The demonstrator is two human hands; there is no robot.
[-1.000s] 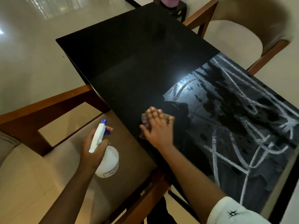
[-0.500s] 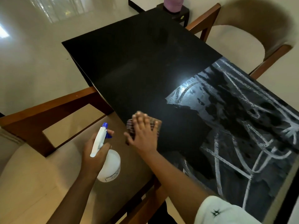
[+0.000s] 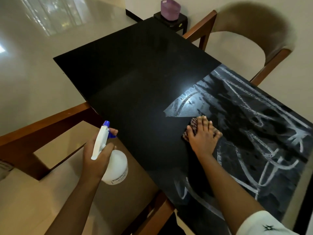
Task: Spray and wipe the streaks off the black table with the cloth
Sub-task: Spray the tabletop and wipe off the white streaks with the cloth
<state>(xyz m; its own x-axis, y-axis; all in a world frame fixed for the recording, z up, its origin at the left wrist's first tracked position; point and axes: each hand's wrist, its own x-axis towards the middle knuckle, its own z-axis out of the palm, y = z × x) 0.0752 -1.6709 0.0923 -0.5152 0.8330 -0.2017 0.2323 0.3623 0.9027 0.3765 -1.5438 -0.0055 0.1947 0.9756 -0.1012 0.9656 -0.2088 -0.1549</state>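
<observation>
1. Presses the cloth (image 3: 193, 126) onto the table (image 3: 135, 78) with the right hand (image 3: 203, 139), fingers straight and spread flat over it, not curled round it.
2. Covers most of the cloth with the palm, leaving only its left and far edges showing, dark with a pinkish check.
3. Keeps the cloth toward the near long edge, right on the border between bare black top and the streaks (image 3: 264, 133).
4. Grips the bottle (image 3: 117, 168) in the left hand (image 3: 95, 151): fingers wrapped round the neck, forefinger out on the blue trigger.
5. Holds the bottle upright just off the table's near edge, above a chair seat and well apart from the cloth; white body and head, blue nozzle (image 3: 106, 123) pointing away.
6. Across the right half of the table, white chalky streaks and smears, with a bright glare at their far-left tip; on the left half, plain black.
7. More streaks beneath the right forearm near the close edge; a white sleeve (image 3: 264, 224) at the bottom corner.
8. Around the table: a wooden chair (image 3: 42, 129) at the near left, a second chair (image 3: 271, 39) on the far side, and a purple pot (image 3: 170, 8) on a black stand (image 3: 177, 21) past the far corner.
</observation>
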